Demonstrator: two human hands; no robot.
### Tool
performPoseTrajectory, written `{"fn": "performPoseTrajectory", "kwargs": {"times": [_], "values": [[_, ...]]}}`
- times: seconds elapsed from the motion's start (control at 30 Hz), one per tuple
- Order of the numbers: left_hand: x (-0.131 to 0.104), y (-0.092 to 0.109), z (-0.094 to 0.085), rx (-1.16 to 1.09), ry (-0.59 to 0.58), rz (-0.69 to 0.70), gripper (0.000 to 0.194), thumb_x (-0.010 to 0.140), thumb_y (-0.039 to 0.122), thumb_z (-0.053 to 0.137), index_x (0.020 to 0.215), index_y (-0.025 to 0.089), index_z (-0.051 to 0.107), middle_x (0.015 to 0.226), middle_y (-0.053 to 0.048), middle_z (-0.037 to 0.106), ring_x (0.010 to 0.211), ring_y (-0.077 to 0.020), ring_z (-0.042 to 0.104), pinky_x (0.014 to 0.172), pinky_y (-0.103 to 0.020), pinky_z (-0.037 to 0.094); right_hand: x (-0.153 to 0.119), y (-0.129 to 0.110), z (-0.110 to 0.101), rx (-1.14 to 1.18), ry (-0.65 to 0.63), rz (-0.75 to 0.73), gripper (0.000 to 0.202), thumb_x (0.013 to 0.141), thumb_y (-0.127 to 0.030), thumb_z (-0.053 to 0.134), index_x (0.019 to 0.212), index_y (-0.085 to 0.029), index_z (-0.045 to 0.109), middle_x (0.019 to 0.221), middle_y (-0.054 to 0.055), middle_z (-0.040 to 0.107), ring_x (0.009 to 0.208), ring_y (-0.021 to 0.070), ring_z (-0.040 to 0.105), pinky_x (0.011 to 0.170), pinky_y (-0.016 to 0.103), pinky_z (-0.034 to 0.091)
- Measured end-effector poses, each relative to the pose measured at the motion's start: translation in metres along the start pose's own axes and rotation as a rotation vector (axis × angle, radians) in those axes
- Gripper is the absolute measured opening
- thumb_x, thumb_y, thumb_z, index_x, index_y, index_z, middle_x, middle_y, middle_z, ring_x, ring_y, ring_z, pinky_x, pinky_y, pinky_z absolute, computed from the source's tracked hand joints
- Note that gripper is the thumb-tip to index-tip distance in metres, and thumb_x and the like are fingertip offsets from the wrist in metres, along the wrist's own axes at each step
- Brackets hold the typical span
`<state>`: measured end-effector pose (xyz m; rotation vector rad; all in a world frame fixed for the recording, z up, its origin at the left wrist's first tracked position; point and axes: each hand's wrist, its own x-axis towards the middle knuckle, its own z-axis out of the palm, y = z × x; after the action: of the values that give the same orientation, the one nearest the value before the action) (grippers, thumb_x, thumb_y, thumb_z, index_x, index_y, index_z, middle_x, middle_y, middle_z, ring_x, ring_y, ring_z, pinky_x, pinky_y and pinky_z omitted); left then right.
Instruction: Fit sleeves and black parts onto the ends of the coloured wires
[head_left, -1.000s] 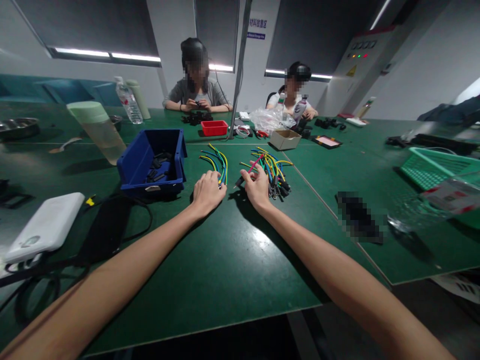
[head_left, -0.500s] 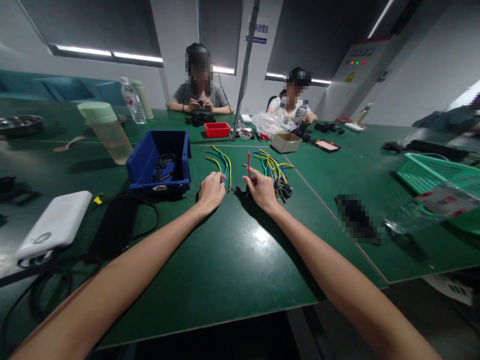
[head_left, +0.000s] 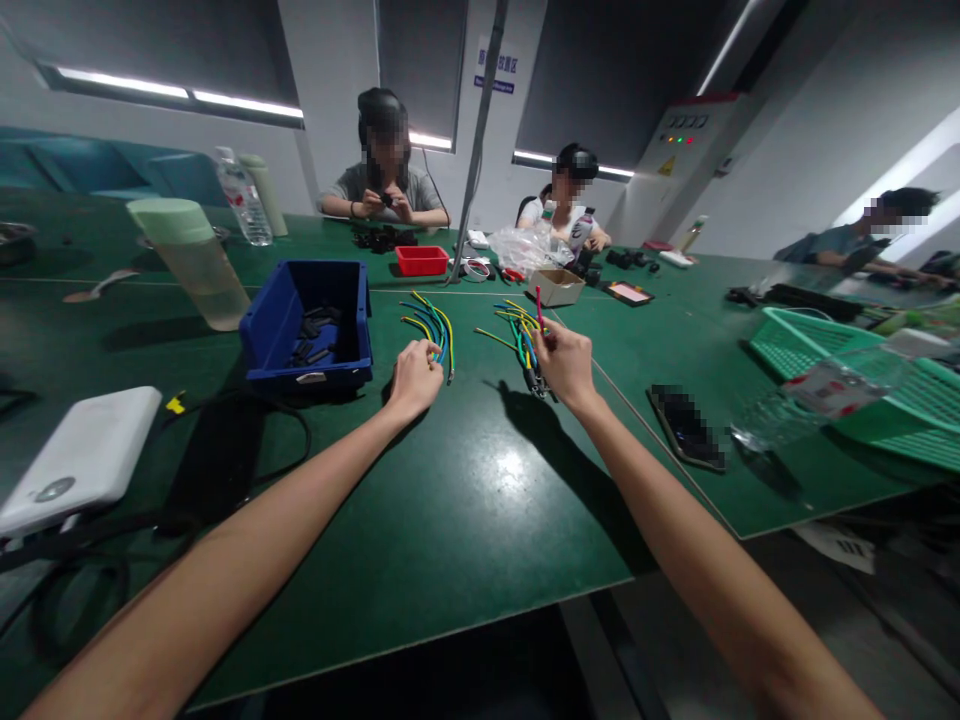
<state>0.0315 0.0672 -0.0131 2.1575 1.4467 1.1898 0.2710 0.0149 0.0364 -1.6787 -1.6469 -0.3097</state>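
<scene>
Gap between left wires [head_left: 439, 330], right wires [head_left: 517, 322]; bin edge [head_left: 364, 335] near left hand [head_left: 416, 380].

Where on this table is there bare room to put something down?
The widest bare patch lies between the forearms, from the left hand and right hand to the near table edge. Another lies between the right hand, phone and green basket. It's crowded around the wires, the white power bank and cables, and the red tray and plastic bag.
</scene>
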Motion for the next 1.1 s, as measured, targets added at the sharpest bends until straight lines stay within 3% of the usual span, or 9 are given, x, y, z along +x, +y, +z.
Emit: {"fn": "performPoseTrajectory", "kwargs": {"times": [0.13, 0.33, 0.7, 1.1], "values": [[0.0, 0.002, -0.001, -0.045, 0.01, -0.005, 0.027, 0.07, 0.004, 0.047, 0.09, 0.016, 0.062, 0.087, -0.007, 0.062, 0.08, -0.017, 0.058, 0.077, -0.03, 0.047, 0.0, 0.028, 0.007, -0.136, 0.019, -0.005, 0.037, 0.089, -0.03, 0.045, 0.115, -0.014, 0.065, 0.094, 0.014, 0.071, 0.08, 0.0228, 0.064, 0.073, 0.03, 0.043], [0.0, 0.004, -0.002, -0.056, 0.02, 0.023, 0.029, 0.072, 0.003, 0.044, 0.09, 0.016, 0.063, 0.086, -0.006, 0.062, 0.076, -0.016, 0.056, 0.073, -0.029, 0.045, -0.002, 0.052, 0.016, -0.202, -0.056, 0.016, 0.037, 0.089, -0.029, 0.045, 0.118, -0.014, 0.063, 0.091, 0.014, 0.072, 0.076, 0.0223, 0.065, 0.072, 0.03, 0.044], [-0.003, 0.008, -0.002, -0.063, 0.066, 0.06, 0.03, 0.07, 0.0, 0.044, 0.086, 0.016, 0.063, 0.081, -0.004, 0.059, 0.07, -0.0144, 0.052, 0.065, -0.026, 0.041, -0.001, 0.05, 0.018, -0.29, -0.107, 0.013, 0.036, 0.089, -0.028, 0.043, 0.112, -0.013, 0.066, 0.09, 0.014, 0.068, 0.08, 0.023, 0.061, 0.073, 0.031, 0.042], [-0.003, 0.01, -0.003, -0.141, 0.155, 0.063, 0.029, 0.067, -0.001, 0.045, 0.086, 0.017, 0.058, 0.078, -0.002, 0.053, 0.071, -0.0138, 0.05, 0.066, -0.026, 0.041, -0.003, 0.037, 0.017, -0.408, -0.11, 0.224, 0.035, 0.087, -0.038, 0.051, 0.119, -0.027, 0.061, 0.097, 0.009, 0.071, 0.083, 0.0249, 0.065, 0.068, 0.032, 0.043]]}}
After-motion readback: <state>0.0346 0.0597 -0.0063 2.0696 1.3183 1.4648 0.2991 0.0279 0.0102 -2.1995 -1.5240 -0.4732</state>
